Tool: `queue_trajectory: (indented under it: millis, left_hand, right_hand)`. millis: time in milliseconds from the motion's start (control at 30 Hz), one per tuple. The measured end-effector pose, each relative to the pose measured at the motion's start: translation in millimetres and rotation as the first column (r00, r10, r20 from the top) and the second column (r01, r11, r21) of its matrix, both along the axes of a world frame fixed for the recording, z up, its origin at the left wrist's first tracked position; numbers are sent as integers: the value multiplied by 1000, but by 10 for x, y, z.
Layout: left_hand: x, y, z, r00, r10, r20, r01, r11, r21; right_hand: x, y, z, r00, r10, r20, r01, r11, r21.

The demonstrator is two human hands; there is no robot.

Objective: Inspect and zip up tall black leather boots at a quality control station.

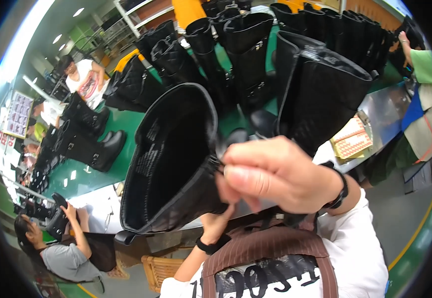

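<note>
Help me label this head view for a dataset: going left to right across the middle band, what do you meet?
Buckled boots on the green belt → open quilted boot shaft → right hand pinching its edge → black wristband → patterned box.

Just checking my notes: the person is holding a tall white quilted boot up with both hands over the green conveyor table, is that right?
Not quite: the boot is black, not white. The head view shows the right hand pinching its upper edge and the left hand supporting it from below, above the green conveyor table.
</note>
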State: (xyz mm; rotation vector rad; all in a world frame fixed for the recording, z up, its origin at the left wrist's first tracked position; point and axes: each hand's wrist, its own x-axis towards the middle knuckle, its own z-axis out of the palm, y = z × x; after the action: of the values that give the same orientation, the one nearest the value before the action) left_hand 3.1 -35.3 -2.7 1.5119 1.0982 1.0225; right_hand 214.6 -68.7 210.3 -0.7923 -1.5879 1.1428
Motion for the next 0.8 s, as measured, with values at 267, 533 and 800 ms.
queue_trajectory:
  millis: [267,533,800]
  left_hand:
    - [-268,171,27,945,50,-323,-8,991,133]
    - [-130,-63,980,716,-398,-573,412,904,-113]
    - [1240,386,842,935,-352,-46,345,871,349]
  right_hand:
    - [625,-618,-938,305,-950,60,819,295,492]
    - [1136,-305,-1870,439,-759,481,780,587,215]
    - [1081,-677,-1787,628,-656,419,718,696,15]
